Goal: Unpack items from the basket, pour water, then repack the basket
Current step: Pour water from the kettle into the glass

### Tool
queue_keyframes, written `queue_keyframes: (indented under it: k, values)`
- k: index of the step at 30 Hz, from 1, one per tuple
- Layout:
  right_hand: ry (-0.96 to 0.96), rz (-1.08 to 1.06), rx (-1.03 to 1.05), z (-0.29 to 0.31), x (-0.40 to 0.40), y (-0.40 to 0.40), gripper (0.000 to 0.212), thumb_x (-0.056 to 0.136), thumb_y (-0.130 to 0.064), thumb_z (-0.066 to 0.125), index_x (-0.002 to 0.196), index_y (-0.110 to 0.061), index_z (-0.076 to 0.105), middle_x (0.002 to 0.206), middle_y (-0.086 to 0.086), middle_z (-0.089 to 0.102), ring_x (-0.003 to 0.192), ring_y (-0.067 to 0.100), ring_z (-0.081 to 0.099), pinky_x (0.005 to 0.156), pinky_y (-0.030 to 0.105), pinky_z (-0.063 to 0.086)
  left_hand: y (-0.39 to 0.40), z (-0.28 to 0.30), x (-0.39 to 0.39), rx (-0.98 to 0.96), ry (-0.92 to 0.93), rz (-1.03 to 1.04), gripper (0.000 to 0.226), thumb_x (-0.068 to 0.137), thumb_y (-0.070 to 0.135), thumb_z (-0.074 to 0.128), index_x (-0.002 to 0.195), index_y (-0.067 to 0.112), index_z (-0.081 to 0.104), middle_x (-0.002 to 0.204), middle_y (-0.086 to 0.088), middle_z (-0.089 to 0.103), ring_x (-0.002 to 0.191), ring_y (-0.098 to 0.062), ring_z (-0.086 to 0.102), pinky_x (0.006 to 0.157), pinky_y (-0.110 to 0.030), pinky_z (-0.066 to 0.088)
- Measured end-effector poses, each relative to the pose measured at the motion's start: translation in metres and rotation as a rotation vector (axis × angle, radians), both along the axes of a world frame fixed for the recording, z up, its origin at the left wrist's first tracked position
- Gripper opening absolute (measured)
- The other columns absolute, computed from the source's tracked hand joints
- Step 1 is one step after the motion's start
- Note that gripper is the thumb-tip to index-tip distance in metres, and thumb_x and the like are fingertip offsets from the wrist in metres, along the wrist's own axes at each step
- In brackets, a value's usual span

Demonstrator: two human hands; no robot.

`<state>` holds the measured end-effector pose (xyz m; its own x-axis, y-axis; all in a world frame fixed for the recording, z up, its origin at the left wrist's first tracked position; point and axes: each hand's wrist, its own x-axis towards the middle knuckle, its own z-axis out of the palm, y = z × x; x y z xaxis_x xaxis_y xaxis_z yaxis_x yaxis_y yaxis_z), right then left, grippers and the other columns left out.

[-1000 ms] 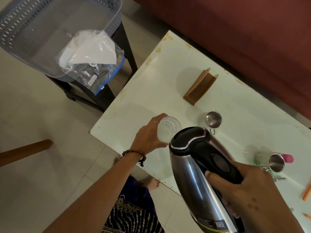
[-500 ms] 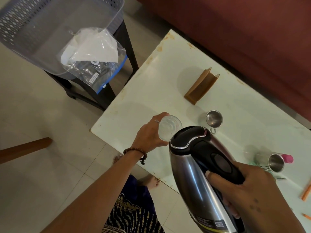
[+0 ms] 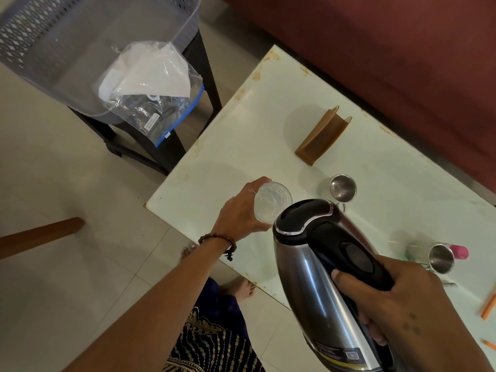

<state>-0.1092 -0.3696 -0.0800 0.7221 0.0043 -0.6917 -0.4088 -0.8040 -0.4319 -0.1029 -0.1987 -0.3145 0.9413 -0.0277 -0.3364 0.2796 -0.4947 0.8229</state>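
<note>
Two bare hands are busy over the near-left corner of the white table. The left hand is wrapped around a clear glass, its fingers curled on the far side and the thumb on the near side, holding it above the table just inside the left edge. The right hand is clenched on the black handle of a steel kettle, which is tilted with its lidded top toward the glass; the spout itself is hidden behind the kettle body, so whether water runs cannot be told.

Further in, a brown wooden holder stands toward the far edge, well apart from the glass. A small steel cup sits just beyond the kettle's lid, and a second steel cup lies on its side near the right edge, with a pink object touching or just behind it. Orange sticks lie at the near-right edge.

Off the table, past its left edge, a grey perforated basket rests on a dark stool, and a clear plastic bag with white contents hangs over the basket's rim.
</note>
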Motion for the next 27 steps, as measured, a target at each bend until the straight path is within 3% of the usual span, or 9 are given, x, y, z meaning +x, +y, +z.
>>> queue_keyframes:
  k: [8, 18, 27]
  values:
    - [0.002, -0.017, 0.023, 0.0006, 0.0010, 0.0016, 0.013, 0.062, -0.033, 0.065, 0.051, -0.028, 0.060, 0.038, 0.004, 0.054, 0.026, 0.012, 0.048, 0.041, 0.024, 0.040, 0.0003, 0.0028, 0.0005, -0.012, 0.014, 0.007, 0.090, 0.062, 0.031, 0.080, 0.134, 0.030, 0.027, 0.138, 0.004, 0.042, 0.117, -0.023, 0.051, 0.094, -0.040, 0.048]
    - [0.020, -0.027, 0.062, -0.0034, 0.0002, -0.0008, 0.021, 0.065, -0.030, 0.066, 0.047, -0.021, 0.058, 0.035, 0.004, 0.051, 0.027, 0.010, 0.044, 0.032, 0.013, 0.037, -0.0003, 0.0055, 0.0010, -0.012, -0.003, 0.012, 0.084, 0.062, 0.026, 0.080, 0.129, 0.032, 0.031, 0.133, 0.003, 0.046, 0.107, -0.026, 0.056, 0.086, -0.038, 0.052]
    - [-0.006, 0.025, 0.045, -0.0074, -0.0002, -0.0003, 0.019, 0.063, -0.032, 0.063, 0.051, -0.018, 0.057, 0.037, 0.004, 0.048, 0.030, 0.010, 0.041, 0.033, 0.014, 0.038, -0.0010, 0.0021, 0.0004, -0.010, -0.023, -0.004, 0.086, 0.063, 0.026, 0.080, 0.134, 0.024, 0.030, 0.136, -0.001, 0.044, 0.110, -0.025, 0.055, 0.081, -0.026, 0.044]
